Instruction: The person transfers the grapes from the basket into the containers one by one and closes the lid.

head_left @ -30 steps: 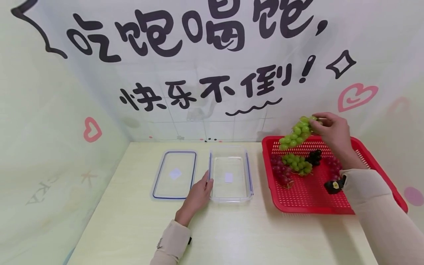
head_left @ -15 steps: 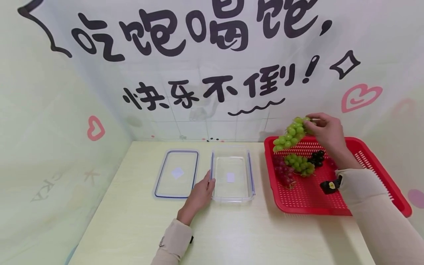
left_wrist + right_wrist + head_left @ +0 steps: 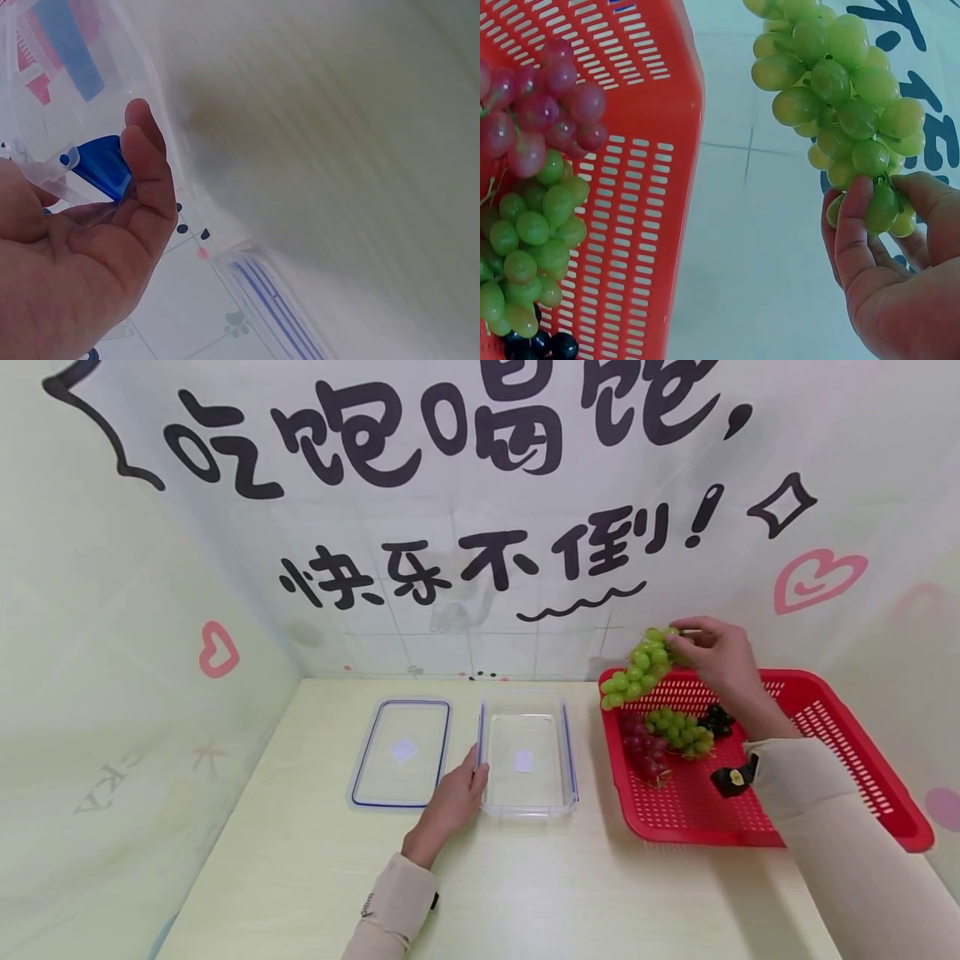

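My right hand [image 3: 726,667] pinches a bunch of green grapes [image 3: 636,670] by its upper end. The bunch hangs tilted down to the left, over the back left rim of a red basket [image 3: 693,814]. Close up in the right wrist view, fingertips [image 3: 853,202] and thumb hold the end berries of the green bunch [image 3: 832,82]. A clear plastic food container [image 3: 525,797] with blue-edged sides stands uncovered on the table. My left hand [image 3: 453,802] grips its left side, and in the left wrist view the fingers [image 3: 154,180] curl by a blue side flap [image 3: 107,166].
Inside the basket lie red grapes [image 3: 643,747], another green bunch [image 3: 681,732] and black grapes [image 3: 717,720]. The clear lid [image 3: 405,718] with a blue seal lies flat left of the container. A printed wall sheet [image 3: 352,652] closes off the table's back edge.
My right hand has moved left with the green grapes, from above the basket's inside toward its back left corner. The left hand keeps its grip on the container.
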